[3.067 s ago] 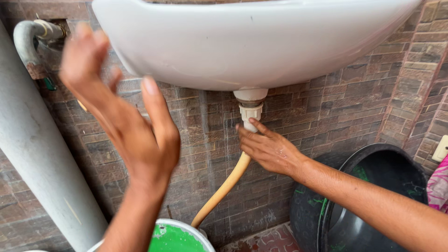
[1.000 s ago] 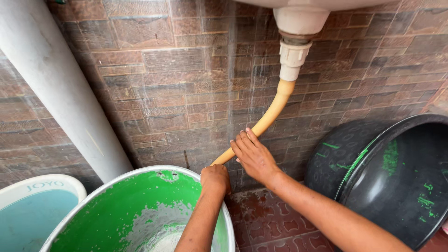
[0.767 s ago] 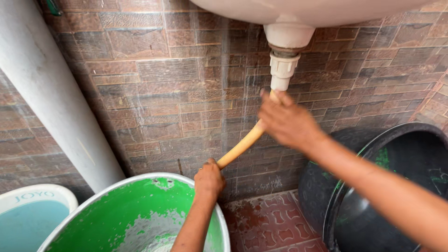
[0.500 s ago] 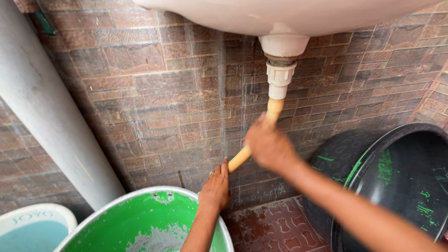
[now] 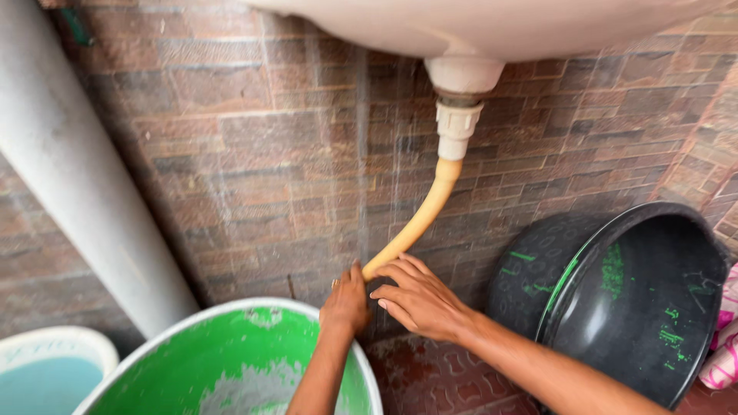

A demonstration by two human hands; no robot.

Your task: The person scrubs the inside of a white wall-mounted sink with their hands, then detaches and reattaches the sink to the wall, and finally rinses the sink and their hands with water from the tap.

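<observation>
Half a second ago the right hand was up on the middle of the yellow hose, gripping it just below the white coupling. Now it has slid down to the hose's low end, close against the left hand, and the whole curve of hose above it shows bare.

The left hand has barely shifted — it sits where the hose drops behind the rim of the green-painted drum, curled with its fingers close together; whether they actually wrap the hose I cannot tell, since the back of the hand hides them. The right hand's fingers are spread loosely, the tips lying on or just at the hose rather than clamped round it.

The hose itself hangs from the coupling under the white basin, bending leftward along the brick-patterned wall. So both hands are now gathered at the bottom end — the top joint is left alone.

A black tub leans at the right, a grey pipe slants at the left.
</observation>
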